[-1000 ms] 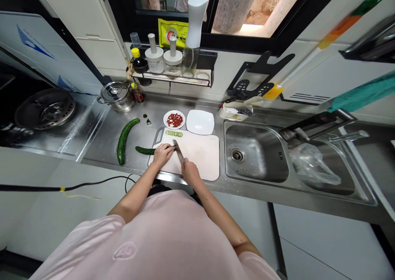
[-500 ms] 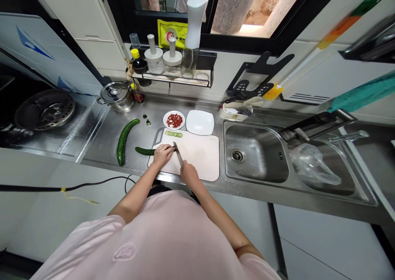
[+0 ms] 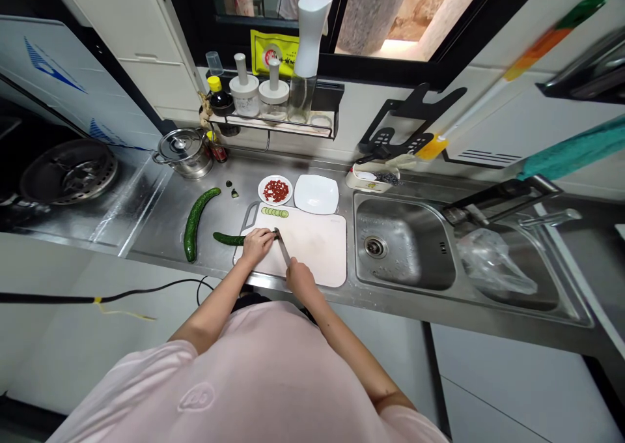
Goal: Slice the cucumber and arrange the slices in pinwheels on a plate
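Work position: left of centre of the frame, just below mid-height. The cucumber (image 3: 228,238) lies crosswise, its left part beyond the edge of the cutting board (image 3: 319,251). The left hand (image 3: 258,245) grips it from above, fingers close together. The right hand (image 3: 301,278) is closed around the handle of the knife (image 3: 284,248); the blade is at the cucumber's right end. Whether it has entered the flesh cannot be told.

Change: the knife tip sits slightly lower in the frame than a second ago. The left hand and the row of cucumber slices (image 3: 275,212) near the board's top edge show no clear change. Judgement: this is a small blade adjustment within one cut; no further slice is added to the row.

Markings: the yellow packet (image 3: 276,51), upper centre, carries a round red emblem and dark characters, too small to read. The pink shirt (image 3: 273,378), bottom centre, bears a raised oval emblem; its lettering is not legible. The panel (image 3: 49,65), upper left, shows blue striped shapes without readable text.
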{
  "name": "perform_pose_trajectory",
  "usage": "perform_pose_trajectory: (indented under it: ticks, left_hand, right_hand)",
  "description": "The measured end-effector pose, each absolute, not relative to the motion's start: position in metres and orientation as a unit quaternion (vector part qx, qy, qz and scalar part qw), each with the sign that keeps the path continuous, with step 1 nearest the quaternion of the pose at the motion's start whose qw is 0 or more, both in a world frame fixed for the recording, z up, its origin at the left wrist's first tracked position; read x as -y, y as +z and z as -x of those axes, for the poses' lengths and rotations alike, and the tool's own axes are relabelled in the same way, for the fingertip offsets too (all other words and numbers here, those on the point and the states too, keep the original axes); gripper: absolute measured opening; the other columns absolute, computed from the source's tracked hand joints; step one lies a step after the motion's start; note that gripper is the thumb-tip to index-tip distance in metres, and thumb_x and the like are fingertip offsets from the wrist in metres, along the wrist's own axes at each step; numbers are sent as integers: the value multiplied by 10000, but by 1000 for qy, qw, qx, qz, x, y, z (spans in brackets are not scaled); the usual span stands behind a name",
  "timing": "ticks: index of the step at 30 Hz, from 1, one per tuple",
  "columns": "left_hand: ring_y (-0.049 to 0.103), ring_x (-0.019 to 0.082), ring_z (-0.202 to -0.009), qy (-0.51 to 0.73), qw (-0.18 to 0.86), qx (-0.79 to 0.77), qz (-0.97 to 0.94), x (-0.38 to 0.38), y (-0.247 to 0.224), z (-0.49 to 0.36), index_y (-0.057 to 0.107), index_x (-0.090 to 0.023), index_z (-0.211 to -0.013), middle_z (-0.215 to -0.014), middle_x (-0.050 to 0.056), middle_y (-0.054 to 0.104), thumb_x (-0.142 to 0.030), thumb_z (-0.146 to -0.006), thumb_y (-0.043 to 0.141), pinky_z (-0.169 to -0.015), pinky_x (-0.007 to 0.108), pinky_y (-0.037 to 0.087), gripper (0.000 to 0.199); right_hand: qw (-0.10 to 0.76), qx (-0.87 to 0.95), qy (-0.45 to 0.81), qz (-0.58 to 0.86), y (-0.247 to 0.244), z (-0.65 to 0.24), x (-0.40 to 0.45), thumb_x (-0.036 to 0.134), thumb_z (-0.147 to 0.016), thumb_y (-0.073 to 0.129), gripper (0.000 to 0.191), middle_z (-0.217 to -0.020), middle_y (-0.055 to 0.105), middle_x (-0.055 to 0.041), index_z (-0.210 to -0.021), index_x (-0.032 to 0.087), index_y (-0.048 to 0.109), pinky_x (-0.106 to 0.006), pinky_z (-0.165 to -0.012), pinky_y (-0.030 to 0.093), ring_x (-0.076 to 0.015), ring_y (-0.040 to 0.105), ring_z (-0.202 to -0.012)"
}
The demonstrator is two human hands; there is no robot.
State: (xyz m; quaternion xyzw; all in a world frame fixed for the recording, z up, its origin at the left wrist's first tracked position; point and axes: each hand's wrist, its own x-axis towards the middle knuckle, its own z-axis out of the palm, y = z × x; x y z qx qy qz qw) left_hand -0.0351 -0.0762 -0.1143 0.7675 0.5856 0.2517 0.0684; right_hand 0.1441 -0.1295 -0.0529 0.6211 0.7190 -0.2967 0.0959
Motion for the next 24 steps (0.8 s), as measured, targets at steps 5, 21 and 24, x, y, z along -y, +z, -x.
perform_pose_trajectory:
  ticks: [5,21,24]
  left_hand:
    - [565,176,-898,251,71,-586,-767,76,-115,36,696,-253,-980,-990,52,658,-283,-897,482,-804,321,437,231]
    - [571,168,-914,264,77,-580,-767,75,-117,37,694,-263,-989,-990,47,658,-257,-887,498,-812,310,441,221]
    - [572,172,-909,263,76,-581,-767,75,-118,37,696,-259,-990,-983,52,659,-254,-887,497,-805,314,444,224]
  right_hand:
    - [95,-718,-294,-624,-51,-140,126,173,-938,365,155,-891,649,-121,-1023,139,490,-258,-642,375,-202,632,-826]
    - [77,-720,-287,-628,-57,-124,107,107,-907,354,208,-926,654,-139,-1051,124,504,-265,-700,417,-208,637,-875]
    - [76,-721,-284,-628,-57,-121,103,110,-910,361,205,-942,653,-144,-1057,126,503,-264,-708,420,-205,637,-885]
